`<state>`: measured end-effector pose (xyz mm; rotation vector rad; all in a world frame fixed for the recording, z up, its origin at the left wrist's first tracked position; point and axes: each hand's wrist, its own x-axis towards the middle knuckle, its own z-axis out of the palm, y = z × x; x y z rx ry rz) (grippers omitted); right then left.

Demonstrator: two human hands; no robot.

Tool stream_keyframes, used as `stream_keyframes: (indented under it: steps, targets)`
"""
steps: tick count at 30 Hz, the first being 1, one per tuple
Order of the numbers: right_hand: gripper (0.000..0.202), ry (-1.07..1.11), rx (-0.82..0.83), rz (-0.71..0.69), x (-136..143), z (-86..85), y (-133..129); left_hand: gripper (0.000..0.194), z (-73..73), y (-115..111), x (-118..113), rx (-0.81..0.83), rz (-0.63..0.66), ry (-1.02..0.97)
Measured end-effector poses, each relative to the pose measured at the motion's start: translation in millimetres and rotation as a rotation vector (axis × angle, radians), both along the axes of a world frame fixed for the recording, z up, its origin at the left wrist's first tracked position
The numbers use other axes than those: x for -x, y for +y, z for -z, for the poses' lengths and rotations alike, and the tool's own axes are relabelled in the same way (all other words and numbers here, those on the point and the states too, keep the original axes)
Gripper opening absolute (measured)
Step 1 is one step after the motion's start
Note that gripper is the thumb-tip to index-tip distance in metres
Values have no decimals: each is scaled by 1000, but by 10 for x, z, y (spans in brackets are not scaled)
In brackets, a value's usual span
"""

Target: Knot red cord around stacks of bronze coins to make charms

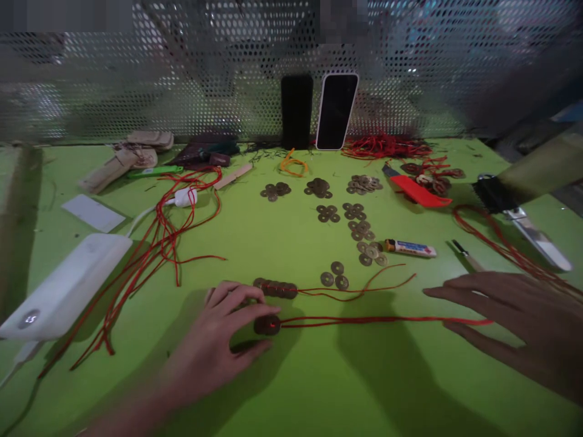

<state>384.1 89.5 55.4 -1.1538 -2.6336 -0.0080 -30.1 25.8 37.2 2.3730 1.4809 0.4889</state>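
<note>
My left hand (228, 340) is at the lower middle, thumb and fingers apart around a small stack of dark coins (268, 325). A doubled red cord (346, 320) runs right from these coins to my right hand (514, 321). My right hand hovers with its fingers spread, and the cord's end passes by its thumb. Just behind the stack lies a row of overlapping coins (276, 288) joined by red cord, whose two loose ends (364, 291) stretch to the right. Three loose coins (337, 278) with centre holes lie behind those ends.
Piles of coins (362, 184) dot the middle. Two phones (337, 112) lean on the perforated panel (204, 73). Red cords (168, 224) and a white power bank (68, 282) lie left; a glue tube (410, 247), a red-handled cutter (421, 191) and more cords (496, 243) lie right.
</note>
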Motion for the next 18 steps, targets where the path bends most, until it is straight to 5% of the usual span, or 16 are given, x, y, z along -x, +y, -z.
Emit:
stream_keyframes:
  steps: [5, 11, 18]
  targets:
    - [28, -114, -8, -376, 671, -262, 311, 28, -58, 6, 12, -179, -67, -97]
    - [10, -278, 164, -400, 1425, -203, 614, 19, -156, 3, 70, -319, -83, -154]
    - [11, -348, 312, -365, 1578, -177, 729, 20, -183, -73, 50, -310, -64, -165]
